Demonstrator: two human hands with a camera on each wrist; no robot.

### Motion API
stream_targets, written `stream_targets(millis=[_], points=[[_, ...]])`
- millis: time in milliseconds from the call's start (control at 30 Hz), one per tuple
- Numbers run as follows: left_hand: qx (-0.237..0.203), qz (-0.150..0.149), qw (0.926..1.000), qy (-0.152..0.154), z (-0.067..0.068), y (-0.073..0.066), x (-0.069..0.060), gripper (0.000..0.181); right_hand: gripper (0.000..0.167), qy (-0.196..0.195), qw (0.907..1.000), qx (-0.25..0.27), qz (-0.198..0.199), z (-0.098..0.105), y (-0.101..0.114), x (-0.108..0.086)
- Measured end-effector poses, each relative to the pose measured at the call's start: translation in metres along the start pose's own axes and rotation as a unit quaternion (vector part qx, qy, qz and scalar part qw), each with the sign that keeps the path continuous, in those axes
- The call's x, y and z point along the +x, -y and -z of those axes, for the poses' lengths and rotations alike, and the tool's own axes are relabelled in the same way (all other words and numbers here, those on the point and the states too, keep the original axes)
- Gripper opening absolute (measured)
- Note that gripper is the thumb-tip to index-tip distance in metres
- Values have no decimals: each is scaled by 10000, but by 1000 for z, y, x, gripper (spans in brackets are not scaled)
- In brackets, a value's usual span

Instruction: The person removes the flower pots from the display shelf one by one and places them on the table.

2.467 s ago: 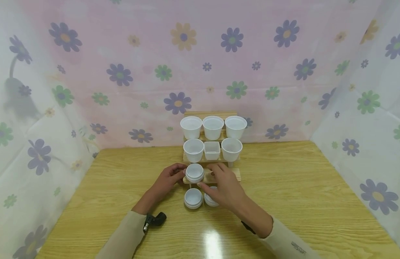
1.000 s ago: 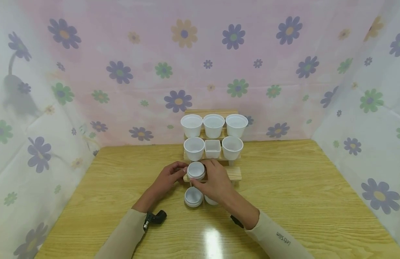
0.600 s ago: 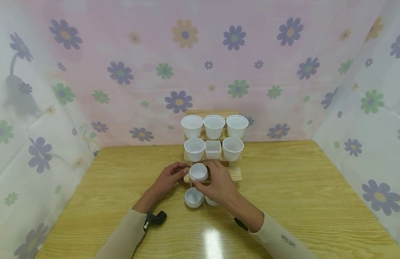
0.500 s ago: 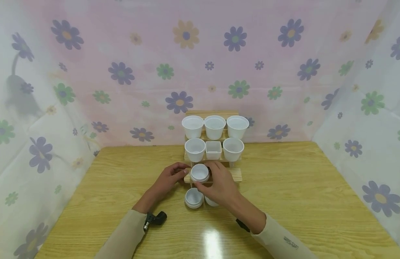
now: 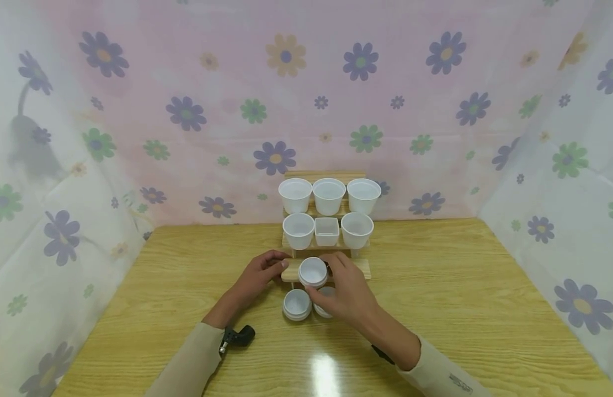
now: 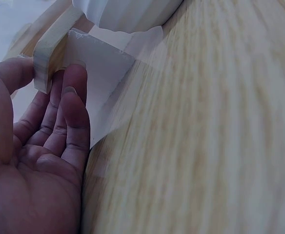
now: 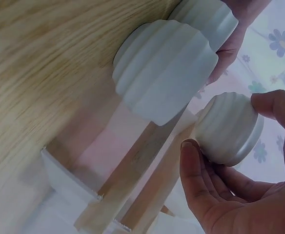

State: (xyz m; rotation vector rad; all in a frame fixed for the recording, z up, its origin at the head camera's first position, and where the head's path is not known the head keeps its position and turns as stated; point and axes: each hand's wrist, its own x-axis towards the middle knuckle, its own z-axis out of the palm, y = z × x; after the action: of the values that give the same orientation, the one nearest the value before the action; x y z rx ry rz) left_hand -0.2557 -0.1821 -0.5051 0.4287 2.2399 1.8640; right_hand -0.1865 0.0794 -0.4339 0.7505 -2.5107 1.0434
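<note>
My right hand (image 5: pixel 353 295) grips a small white ribbed pot (image 5: pixel 313 271) at the lowest wooden board of a tiered stand (image 5: pixel 361 269). In the right wrist view, thumb and fingers pinch the held pot (image 7: pixel 228 129) by its sides. Whether its base touches the board is unclear. My left hand (image 5: pixel 259 275) holds the board's left end; the left wrist view has the thumb over the board end (image 6: pixel 44 63) and fingers below it. Two more small pots stand on the table before the stand: a left one (image 5: pixel 296 304) and a right one (image 5: pixel 323 310), partly hidden by my right hand.
Higher on the stand are two larger white cups and a square cup (image 5: pixel 326 231) in one row, and a row of three cups (image 5: pixel 328 196) above. The wooden table (image 5: pixel 435 309) meets a flowered cloth backdrop (image 5: pixel 212 127).
My right hand has taken hold of the small pot at the board's left end and moved it right and slightly nearer. The left hand stays at the board end.
</note>
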Motion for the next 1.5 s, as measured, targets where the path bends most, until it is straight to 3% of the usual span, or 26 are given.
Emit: stream_targets(millis=[200,633,867,1033,1500], points=[[-49,13,10000,-43,1,0,-1,35,54,4,10000,92,-22,4,-2,-7],[44,31,10000,-61,1,-2,-1,36,60,-204,9995,-261,-17,15,-9,-22],[58,-69,10000,1,2,-1,0,36,61,-327,9993,-106,155,23,-18,-27],[61,-164,9998,21,2,-1,0,36,58,-236,9997,-7,-7,25,-23,-31],[106,-114,9999,-11,-1,0,1,35,54,-387,9992,-55,72,33,-37,-51]])
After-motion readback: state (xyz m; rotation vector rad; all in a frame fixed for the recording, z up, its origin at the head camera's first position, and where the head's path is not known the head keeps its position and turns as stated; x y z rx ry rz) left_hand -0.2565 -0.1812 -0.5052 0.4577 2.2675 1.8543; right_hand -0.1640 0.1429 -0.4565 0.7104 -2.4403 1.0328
